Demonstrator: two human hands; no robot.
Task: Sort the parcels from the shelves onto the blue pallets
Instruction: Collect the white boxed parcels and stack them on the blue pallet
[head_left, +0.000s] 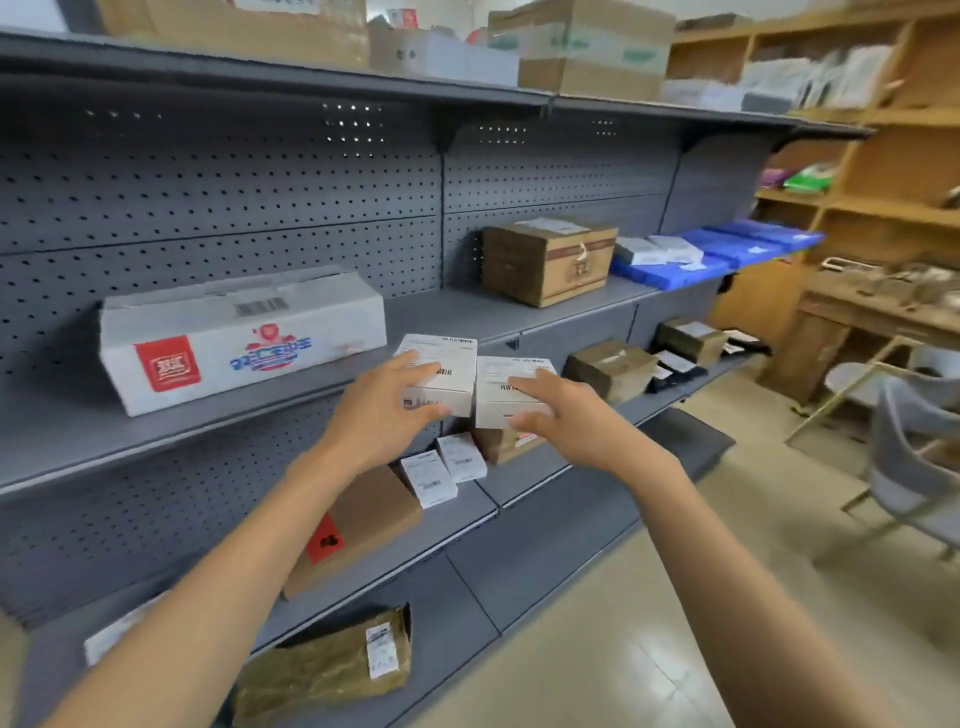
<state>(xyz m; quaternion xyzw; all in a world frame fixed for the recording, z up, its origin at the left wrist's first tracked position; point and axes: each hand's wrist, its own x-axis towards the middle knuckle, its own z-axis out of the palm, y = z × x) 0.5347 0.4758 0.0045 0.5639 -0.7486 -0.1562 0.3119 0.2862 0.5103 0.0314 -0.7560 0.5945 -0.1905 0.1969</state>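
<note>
Parcels, two small white ones, side by side at frame centre. Left hand (387, 410) gripping left parcel (441, 371), fingers curled round it. Right hand (561, 415) on right parcel (506, 387), fingers spread, thumb underneath.

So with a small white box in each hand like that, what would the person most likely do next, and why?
Probably draw both boxes back off the shelf. The left hand grips one white box and the right hand holds the other, both at the shelf's front edge. No pallet shows here.

two white labelled parcels (470, 384) | side by side, touching (barcodes up) | front of grey shelf (467, 317)
</note>
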